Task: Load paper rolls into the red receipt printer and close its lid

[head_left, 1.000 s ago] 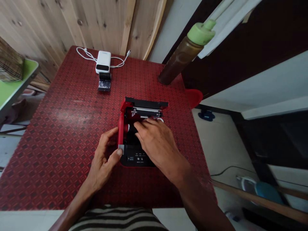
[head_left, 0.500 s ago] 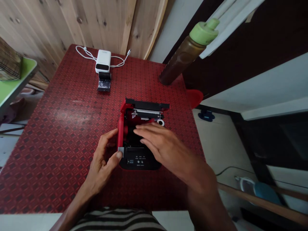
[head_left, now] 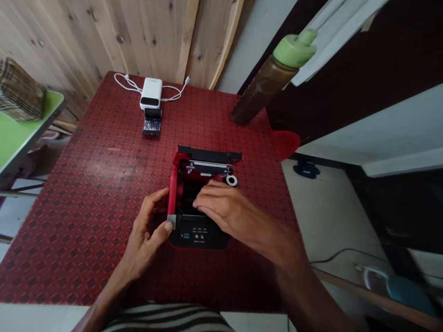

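- Far left: a plaid item [head_left: 22, 90] sits on a green tabletop [head_left: 20, 138], well apart from my work.
- Red patterned table [head_left: 79, 207]: spreads under both hands and carries everything I am handling.
- My left hand [head_left: 147, 235]: gripping the near left edge of the red-and-black machine [head_left: 172, 196]; thumb on its grey corner [head_left: 171, 222], fingers against the outside of the red wall.
- White power bank [head_left: 151, 93]: lies toward the far edge of the table, display end facing me, a white cable [head_left: 174, 96] looping out on both sides.
- Black roll [head_left: 152, 122]: just in front of the power bank, a shiny dark strip drawn out toward me.
- Machine: stands on the table directly before me, lid [head_left: 209, 155] raised at the far side, dark cavity exposed, control panel [head_left: 199, 237] on the side nearest me.
- My right hand [head_left: 216, 200]: reaches in over the machine's right side, fingers bent down into the cavity. Fingertips in shadow; I cannot tell whether they are closed on anything.
- White ring [head_left: 231, 180]: dark-centred, just beyond my right knuckles, at the machine's far right.
- Bottle [head_left: 261, 87]: brown body, green cap, upright near the table's far right corner.
- Blue item [head_left: 307, 169]: on the floor, right of the table.
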